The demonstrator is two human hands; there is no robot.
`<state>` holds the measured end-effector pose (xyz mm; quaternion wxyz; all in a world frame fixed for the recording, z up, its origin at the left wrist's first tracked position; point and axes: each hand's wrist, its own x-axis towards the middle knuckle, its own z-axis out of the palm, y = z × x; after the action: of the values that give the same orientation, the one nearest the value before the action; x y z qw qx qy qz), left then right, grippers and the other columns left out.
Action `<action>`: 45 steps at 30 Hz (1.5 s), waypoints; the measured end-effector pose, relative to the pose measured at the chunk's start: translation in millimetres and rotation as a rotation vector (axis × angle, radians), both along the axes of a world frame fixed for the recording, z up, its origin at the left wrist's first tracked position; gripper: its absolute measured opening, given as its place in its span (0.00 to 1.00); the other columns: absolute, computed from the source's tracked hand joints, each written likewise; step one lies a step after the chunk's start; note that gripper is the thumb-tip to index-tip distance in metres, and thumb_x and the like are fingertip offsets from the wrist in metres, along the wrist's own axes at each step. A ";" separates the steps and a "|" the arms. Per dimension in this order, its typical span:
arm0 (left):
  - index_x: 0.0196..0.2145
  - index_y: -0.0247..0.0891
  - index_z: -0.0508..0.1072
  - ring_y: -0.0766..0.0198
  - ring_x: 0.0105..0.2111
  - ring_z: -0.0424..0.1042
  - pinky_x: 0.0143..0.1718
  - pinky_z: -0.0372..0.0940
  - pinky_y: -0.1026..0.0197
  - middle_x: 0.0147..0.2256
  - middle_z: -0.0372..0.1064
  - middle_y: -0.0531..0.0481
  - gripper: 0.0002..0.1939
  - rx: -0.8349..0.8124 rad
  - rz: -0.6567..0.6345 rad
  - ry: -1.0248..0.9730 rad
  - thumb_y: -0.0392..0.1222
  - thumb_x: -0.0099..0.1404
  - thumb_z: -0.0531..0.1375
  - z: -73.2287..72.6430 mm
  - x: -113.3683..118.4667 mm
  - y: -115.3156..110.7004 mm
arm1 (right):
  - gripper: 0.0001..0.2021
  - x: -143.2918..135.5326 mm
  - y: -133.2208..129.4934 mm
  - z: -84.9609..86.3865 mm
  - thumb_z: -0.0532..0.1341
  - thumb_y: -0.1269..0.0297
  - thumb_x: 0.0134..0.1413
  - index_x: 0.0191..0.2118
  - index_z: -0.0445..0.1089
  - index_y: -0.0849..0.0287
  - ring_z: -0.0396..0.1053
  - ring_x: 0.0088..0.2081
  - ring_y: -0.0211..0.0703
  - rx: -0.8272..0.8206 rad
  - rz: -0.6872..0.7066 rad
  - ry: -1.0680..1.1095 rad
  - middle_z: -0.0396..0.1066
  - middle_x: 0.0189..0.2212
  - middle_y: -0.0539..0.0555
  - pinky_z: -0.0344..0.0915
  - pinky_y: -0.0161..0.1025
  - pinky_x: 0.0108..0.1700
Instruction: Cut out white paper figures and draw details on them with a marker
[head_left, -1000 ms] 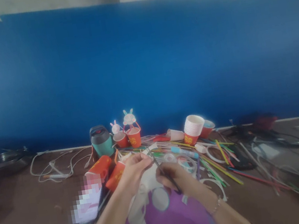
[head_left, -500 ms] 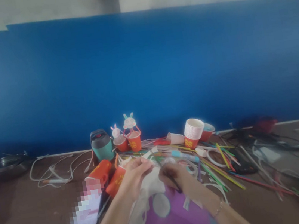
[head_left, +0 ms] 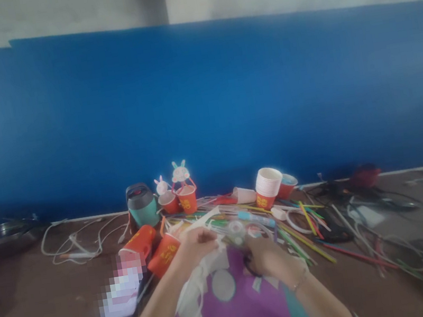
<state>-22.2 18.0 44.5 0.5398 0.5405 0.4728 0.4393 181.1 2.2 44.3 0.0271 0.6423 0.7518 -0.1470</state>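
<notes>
My left hand (head_left: 198, 245) is closed in a pinch on a piece of white paper (head_left: 216, 259), part of which hangs below the fingers. To its right, my right hand (head_left: 265, 253) grips a pair of scissors (head_left: 248, 265). Their dark handle loops show at the palm, and the blurred blades point toward the left hand. Under both hands lies a purple sheet (head_left: 247, 311). On it are a white paper disc (head_left: 223, 285) and white paper scraps (head_left: 191, 312). Whether the blades touch the paper, I cannot tell.
Red paper cups (head_left: 165, 254) lie on the left near a phone (head_left: 124, 295) and a teal flask (head_left: 142, 207). Behind stand cups with rabbit figures (head_left: 181, 174). Stacked cups (head_left: 268, 188), coloured sticks (head_left: 305, 243) and cables (head_left: 406, 256) spread to the right.
My right hand with the scissors has moved right, widening the gap to my left hand. The scissor blades have swung lower. My left hand keeps its pinch on the paper. The view has shifted slightly.
</notes>
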 end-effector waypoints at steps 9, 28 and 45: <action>0.21 0.42 0.78 0.58 0.27 0.72 0.29 0.63 0.62 0.24 0.75 0.49 0.06 0.094 -0.229 0.322 0.33 0.45 0.62 3.4 4.4 -5.0 | 0.13 0.8 0.8 -0.4 0.58 0.75 0.44 0.38 0.72 0.64 0.72 0.42 0.54 0.082 0.062 -0.003 0.75 0.38 0.64 0.58 0.38 0.36; 0.42 0.39 0.73 0.56 0.45 0.64 0.48 0.56 0.54 0.41 0.70 0.47 0.13 0.387 -0.163 0.980 0.33 0.59 0.55 -28.6 -14.9 -66.7 | 0.13 -11.0 -10.4 10.4 0.56 0.77 0.50 0.42 0.71 0.64 0.73 0.44 0.54 0.085 0.041 -0.070 0.76 0.39 0.64 0.62 0.40 0.40; 0.45 0.44 0.70 0.55 0.45 0.60 0.50 0.53 0.48 0.41 0.66 0.47 0.11 0.637 -0.244 1.269 0.40 0.67 0.51 -34.3 -14.6 -86.8 | 0.14 -18.4 -18.1 14.4 0.55 0.79 0.51 0.41 0.74 0.63 0.73 0.41 0.56 0.149 -0.022 -0.174 0.70 0.47 0.68 0.66 0.44 0.37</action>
<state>-36.7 -68.9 10.1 0.0223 0.8718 0.4804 0.0937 162.7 -15.9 58.7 0.0429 0.6611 0.7482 -0.0348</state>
